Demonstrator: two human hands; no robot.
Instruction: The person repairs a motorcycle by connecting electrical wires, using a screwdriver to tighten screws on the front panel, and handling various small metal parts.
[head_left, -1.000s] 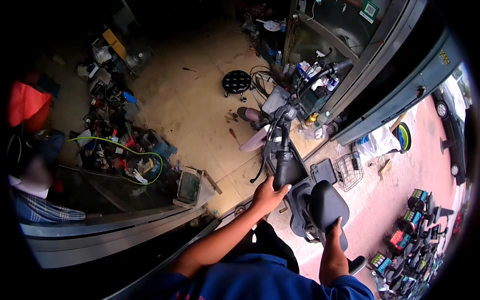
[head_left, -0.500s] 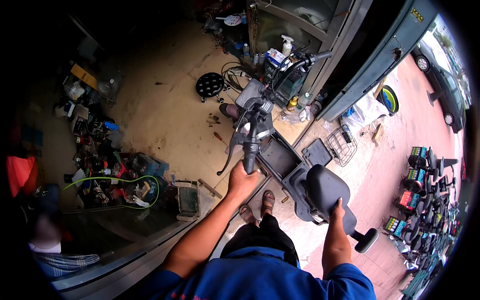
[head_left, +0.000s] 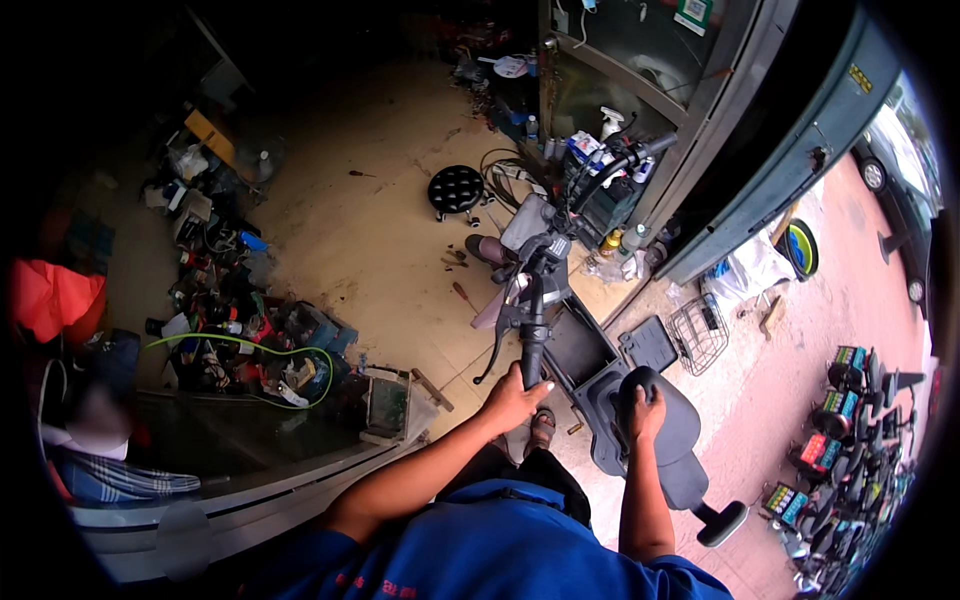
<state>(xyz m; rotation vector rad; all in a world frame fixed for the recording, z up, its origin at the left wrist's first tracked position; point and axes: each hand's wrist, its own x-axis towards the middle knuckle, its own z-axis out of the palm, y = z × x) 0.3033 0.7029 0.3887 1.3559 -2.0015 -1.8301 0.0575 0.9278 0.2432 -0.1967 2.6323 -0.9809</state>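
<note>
An electric scooter stands in front of me, its handlebar reaching away to the upper right. My left hand is wrapped round the near black handlebar grip, below the brake lever. On the left edge of the black scooter seat lies my right hand, its fingers bent over the padding. Between handlebar and seat, the storage box shows its dark inside. Its flat black lid lies to the right. A padded backrest sticks out behind the seat.
A round black stool stands beyond the handlebar, with a screwdriver on the floor nearer. A wire basket is beside the scooter. Parts and tools pile up at left, near a seated person. Several scooters are parked outside right.
My right hand has shifted from the seat's rear side to its left front edge. My left hand keeps its hold on the handlebar grip. The whole view has shifted slightly.
</note>
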